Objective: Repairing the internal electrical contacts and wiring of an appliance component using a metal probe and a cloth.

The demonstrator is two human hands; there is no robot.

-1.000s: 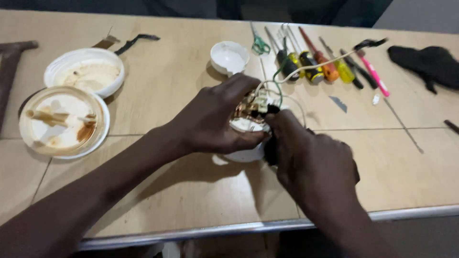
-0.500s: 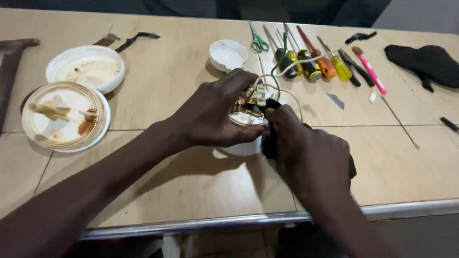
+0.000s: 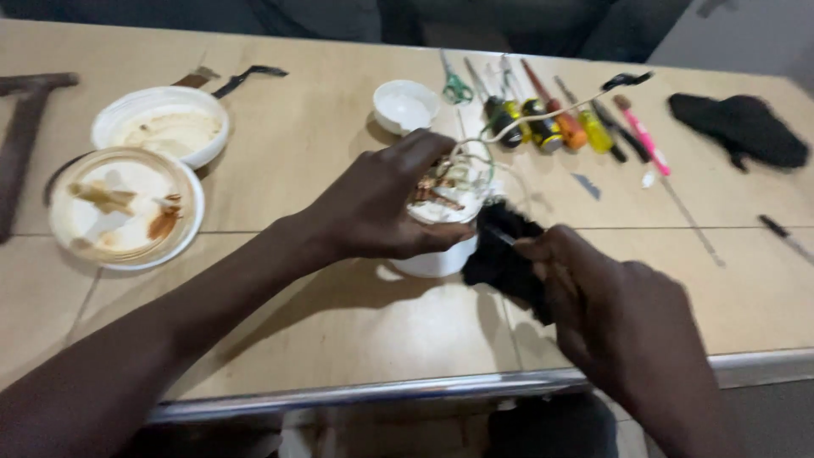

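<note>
The right hand (image 3: 610,305) now sits lower and farther right than a second ago, clamped on a thin tool (image 3: 500,235). The left hand (image 3: 386,203) stays closed around the white wired fitting (image 3: 445,208) above the surface (image 3: 297,153), beside a row of coloured screwdrivers (image 3: 551,123).

Left hand (image 3: 386,208) covers most of the white part (image 3: 437,254); copper bits and wires on top blurred, can't tell what they are. Right hand (image 3: 619,314) hides the handle of a thin tool (image 3: 498,235); tip lost against a black thing (image 3: 507,263), motion-blurred, kind unclear. Hammer (image 3: 24,127) cut by left edge. Tool row (image 3: 551,119) smeared, tips unreadable. Black cloth (image 3: 739,127) shapeless.
</note>
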